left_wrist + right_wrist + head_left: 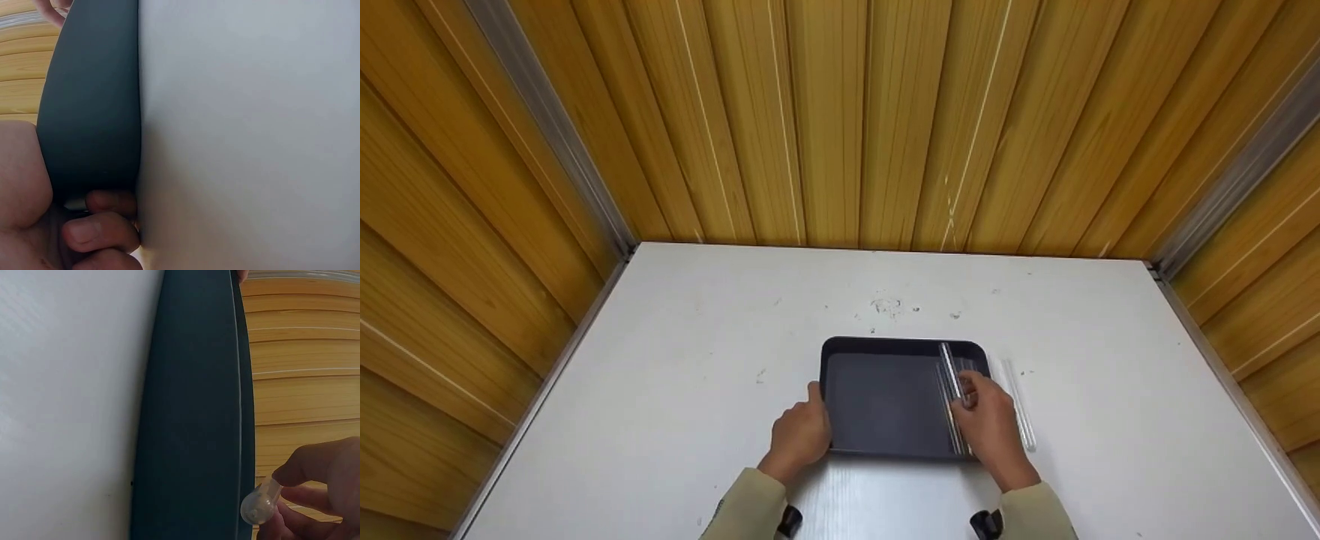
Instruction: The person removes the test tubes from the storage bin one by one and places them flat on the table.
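A dark rectangular tray [877,405] with raised walls lies on the white table in the head view. My left hand [801,433] grips its left side near the front corner; the left wrist view has the fingers [98,232] curled at the tray wall [95,101]. Over the tray's right part, my right hand [991,424] pinches a clear test tube [950,365], tilted along the tray. Its rounded end [257,511] shows in the right wrist view. More clear tubes [947,412] lie lengthwise inside the tray at the right, partly hidden by the right hand.
Just right of the tray, clear tubes [1020,412] lie on the white table [697,375], partly behind the right hand. Wood-patterned panels [825,127] rise at the back and both sides. Small dark marks [886,306] dot the tabletop behind the tray.
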{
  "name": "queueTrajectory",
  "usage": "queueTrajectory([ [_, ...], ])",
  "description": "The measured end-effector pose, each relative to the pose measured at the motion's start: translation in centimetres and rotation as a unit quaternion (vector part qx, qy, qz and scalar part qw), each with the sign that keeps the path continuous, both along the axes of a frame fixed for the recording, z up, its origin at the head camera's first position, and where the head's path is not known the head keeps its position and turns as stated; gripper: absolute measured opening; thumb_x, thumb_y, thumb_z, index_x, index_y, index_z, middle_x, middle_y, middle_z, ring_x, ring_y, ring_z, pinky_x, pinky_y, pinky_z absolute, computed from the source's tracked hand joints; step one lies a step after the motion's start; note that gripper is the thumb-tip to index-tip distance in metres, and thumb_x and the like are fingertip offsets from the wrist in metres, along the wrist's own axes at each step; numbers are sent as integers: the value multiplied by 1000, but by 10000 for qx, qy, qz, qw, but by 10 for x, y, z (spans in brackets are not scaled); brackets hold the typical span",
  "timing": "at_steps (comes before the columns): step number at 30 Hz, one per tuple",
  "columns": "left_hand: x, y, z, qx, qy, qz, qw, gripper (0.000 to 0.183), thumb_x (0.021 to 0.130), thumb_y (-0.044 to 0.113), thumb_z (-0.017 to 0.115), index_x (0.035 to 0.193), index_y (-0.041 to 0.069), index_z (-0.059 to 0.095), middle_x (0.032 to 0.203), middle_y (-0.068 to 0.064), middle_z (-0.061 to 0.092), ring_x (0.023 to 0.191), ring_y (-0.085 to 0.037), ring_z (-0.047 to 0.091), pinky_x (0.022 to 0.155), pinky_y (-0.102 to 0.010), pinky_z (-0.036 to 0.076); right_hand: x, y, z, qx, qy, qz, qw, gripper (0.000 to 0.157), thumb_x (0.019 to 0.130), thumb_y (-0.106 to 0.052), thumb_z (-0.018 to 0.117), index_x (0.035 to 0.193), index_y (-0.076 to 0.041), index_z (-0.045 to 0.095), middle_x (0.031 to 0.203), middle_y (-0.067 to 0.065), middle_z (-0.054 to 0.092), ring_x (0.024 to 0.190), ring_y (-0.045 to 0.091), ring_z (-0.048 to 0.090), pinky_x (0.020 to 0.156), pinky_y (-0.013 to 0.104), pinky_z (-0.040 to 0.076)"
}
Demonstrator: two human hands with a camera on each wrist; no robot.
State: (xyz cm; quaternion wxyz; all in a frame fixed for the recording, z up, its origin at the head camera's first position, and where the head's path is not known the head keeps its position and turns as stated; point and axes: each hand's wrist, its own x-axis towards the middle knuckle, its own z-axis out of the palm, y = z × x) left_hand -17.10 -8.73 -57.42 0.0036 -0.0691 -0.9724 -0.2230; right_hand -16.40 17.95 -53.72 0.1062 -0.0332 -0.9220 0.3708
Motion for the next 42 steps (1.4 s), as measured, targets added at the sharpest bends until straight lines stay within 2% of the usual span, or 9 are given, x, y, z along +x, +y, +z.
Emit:
queueTrajectory([
  [10,-1,0,0,32,15,11,10000,29,101,14,38,126,-1,42,67,-12,61,53,-27,58,47,-40,39,1,5,4,-59,21,-20,10000,40,82,1,65,122,1,61,99,12,65,84,19,62,71,35,49],
  [15,1,-1,1,-2,147,-52,9999,32,99,12,41,128,-4,41,62,-11,58,48,-24,55,44,-37,37,3,8,5,-18,40,-36,10000,41,83,1,66,124,2,60,101,13,65,86,20,63,72,34,50],
  [30,1,0,1,7,-38,44,10000,34,99,13,40,129,-4,41,64,-12,59,49,-25,54,45,-38,38,1,21,8,-288,-169,-365,9988,39,84,0,64,123,1,60,99,13,64,84,19,59,69,26,47],
  [37,1,0,1,1,24,29,10000,36,99,12,42,131,-5,41,66,-14,60,52,-28,57,46,-40,39,3,28,8,-334,-256,-523,9977,39,85,-2,64,124,0,60,105,16,63,90,22,60,67,24,45],
  [42,1,-1,1,-7,58,-16,10000,35,99,12,41,131,-4,41,64,-12,59,50,-26,55,46,-39,38,3,34,7,-313,-256,-645,9971,38,86,-2,62,123,1,59,108,18,63,92,24,60,67,26,44],
])
